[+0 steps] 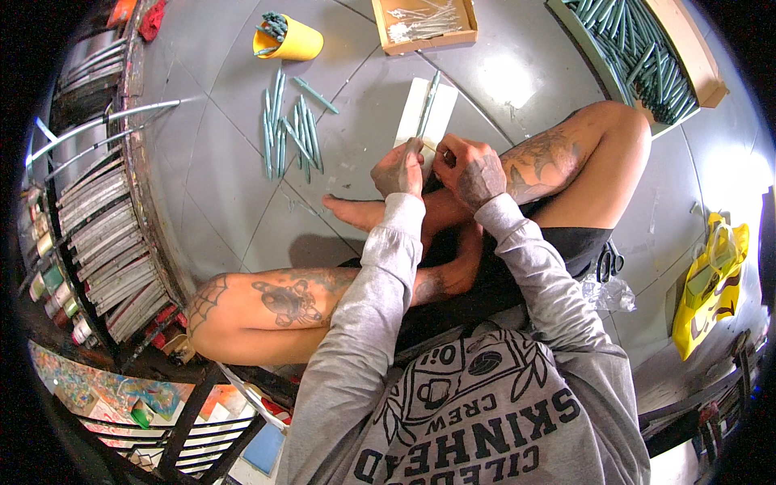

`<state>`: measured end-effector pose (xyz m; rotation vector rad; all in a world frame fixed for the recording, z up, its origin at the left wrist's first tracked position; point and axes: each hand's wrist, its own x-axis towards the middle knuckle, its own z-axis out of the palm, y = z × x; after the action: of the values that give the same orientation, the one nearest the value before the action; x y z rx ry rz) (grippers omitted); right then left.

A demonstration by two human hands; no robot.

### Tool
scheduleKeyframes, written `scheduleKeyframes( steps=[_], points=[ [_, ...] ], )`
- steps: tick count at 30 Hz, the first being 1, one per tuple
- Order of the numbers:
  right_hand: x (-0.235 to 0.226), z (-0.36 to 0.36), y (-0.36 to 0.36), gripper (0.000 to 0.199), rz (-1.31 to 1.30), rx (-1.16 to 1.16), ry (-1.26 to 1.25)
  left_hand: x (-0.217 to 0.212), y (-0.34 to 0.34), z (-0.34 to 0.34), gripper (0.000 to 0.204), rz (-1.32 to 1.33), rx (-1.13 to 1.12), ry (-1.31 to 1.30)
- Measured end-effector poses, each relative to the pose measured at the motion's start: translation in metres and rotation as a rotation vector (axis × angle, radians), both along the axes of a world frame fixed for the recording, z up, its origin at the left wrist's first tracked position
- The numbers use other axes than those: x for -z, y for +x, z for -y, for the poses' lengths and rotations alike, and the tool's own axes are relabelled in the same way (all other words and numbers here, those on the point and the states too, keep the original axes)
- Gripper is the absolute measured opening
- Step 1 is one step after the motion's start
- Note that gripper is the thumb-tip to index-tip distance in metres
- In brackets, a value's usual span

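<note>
Pen-like stick (429,105), probably light and stiff, is pinched by the left grip (399,170), best held mid-barrel beyond; right grip (475,171), alongside: contents cannot be told.

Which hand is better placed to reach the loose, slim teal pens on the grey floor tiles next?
Probably the left hand: it is nearer the loose pens; the right hand sits farther across. Caution: the left seems to touch the lower end of another teal pen, over a pale rectangular sheet.
</note>
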<state>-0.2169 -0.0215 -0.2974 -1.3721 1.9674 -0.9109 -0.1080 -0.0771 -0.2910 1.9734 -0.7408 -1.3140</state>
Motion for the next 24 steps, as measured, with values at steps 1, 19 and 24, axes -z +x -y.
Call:
scheduleKeyframes(
  steps=[1, 19, 24],
  points=[
    [-0.001, 0.000, 0.000, 0.015, -0.007, -0.003, 0.012, 0.002, 0.001, -0.001, 0.021, -0.031, -0.015, -0.017],
    [0.001, 0.001, 0.000, 0.015, -0.013, -0.005, 0.028, -0.016, -0.006, -0.001, 0.018, -0.047, -0.005, -0.014],
    [-0.002, 0.002, 0.000, 0.016, -0.026, -0.010, 0.045, -0.015, -0.006, -0.001, 0.019, -0.068, -0.008, -0.027]
  ],
)
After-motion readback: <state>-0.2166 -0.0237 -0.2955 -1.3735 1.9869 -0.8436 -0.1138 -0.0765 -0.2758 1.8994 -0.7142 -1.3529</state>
